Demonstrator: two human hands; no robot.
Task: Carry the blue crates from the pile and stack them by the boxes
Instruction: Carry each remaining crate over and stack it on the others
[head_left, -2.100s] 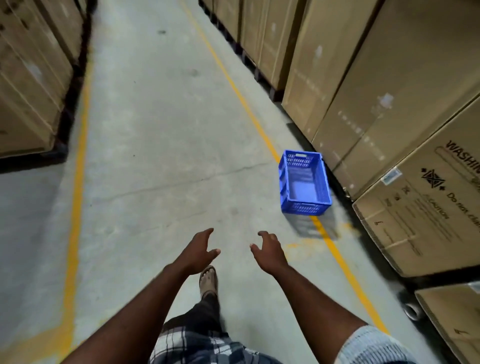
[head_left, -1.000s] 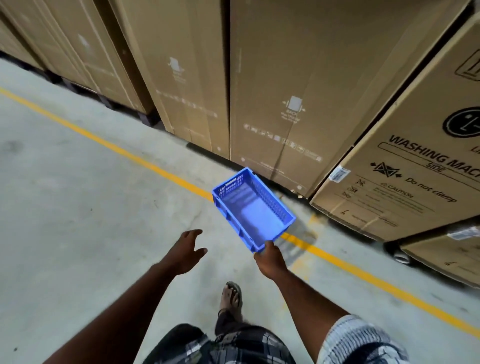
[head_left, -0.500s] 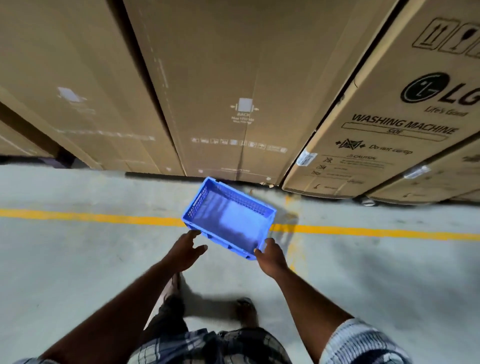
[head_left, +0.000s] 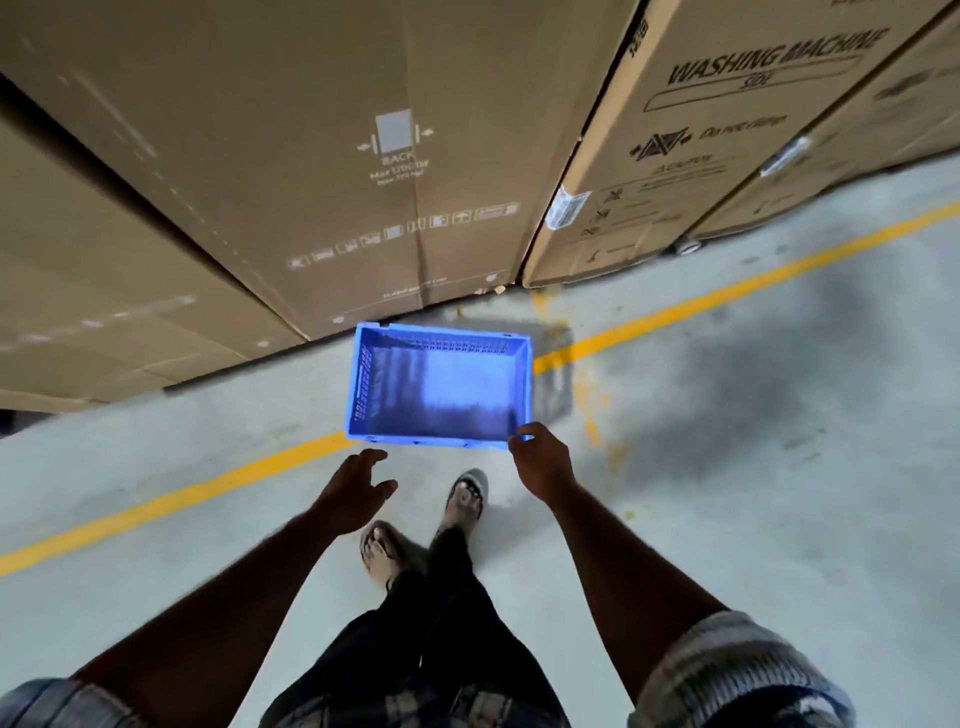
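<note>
One blue crate lies upright and empty on the concrete floor, on the yellow line, close against the tall cardboard boxes. My right hand is at the crate's near right corner with its fingers curled on the rim. My left hand hovers just short of the crate's near left edge, fingers spread, holding nothing. No other crates are in view.
A box marked "WASHING MACHINE" stands to the right of the crate. A yellow floor line runs diagonally under the crate. My feet in sandals stand right behind the crate. Grey concrete floor stretches to the right.
I have turned from the aisle to face the boxes and closed in on the crate. My right hand reached its corner and stays there; my left hand came near the front edge.
</note>
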